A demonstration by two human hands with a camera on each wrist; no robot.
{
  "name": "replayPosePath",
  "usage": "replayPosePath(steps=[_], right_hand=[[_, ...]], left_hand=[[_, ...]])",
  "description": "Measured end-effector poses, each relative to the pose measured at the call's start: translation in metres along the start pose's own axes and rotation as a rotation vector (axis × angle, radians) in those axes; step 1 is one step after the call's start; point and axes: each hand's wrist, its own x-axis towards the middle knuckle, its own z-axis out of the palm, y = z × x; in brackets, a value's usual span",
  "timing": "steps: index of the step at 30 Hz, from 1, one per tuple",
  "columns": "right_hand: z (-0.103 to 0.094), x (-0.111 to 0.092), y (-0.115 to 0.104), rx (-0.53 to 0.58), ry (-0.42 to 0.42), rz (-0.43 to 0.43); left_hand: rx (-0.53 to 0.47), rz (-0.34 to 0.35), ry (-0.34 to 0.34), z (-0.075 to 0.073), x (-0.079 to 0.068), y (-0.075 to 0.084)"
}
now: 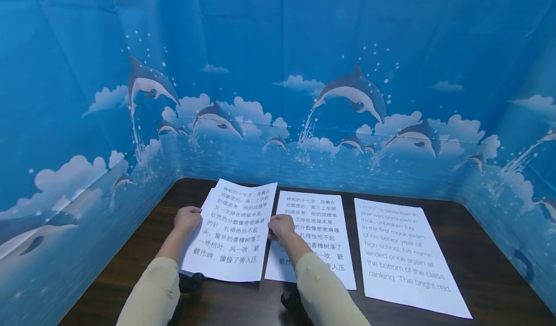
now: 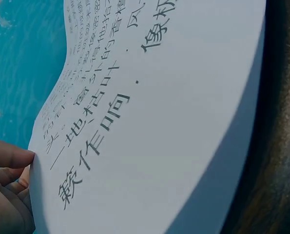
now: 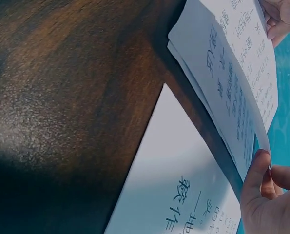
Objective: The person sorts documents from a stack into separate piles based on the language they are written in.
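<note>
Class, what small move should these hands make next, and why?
Probably shift the lifted sheet right, over the middle sheet: the left hand and right hand hold its opposite edges, its right edge stands off the stack, and both sheets' visible text matches.

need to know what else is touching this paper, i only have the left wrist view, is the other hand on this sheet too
Observer: Yes. The right grip pinches the edge of the held sheet, opposite the side you see pinched.
Operator: ok, anything printed underneath it
Observer: Yes. In the right wrist view, a lower page beneath it carries printed Chinese characters too.
Operator: and what's on the table to the right of it
Observer: Two more printed sheets, by the head view: a Chinese sheet next to it on the table, then an English sheet further right.
</note>
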Motion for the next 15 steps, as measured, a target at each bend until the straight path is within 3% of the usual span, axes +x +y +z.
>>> replayPosePath(steps=[7,15], right_hand=[[0.003,-0.001,0.004,0.021,-0.027,0.012],[0.008,-0.006,0.006,0.009,-0.107,0.027]], left_hand=[[0.031,-0.018,-0.012,0.002,0.003,-0.006],[0.069,-0.016,0.044,-0.001,0.003,-0.013]])
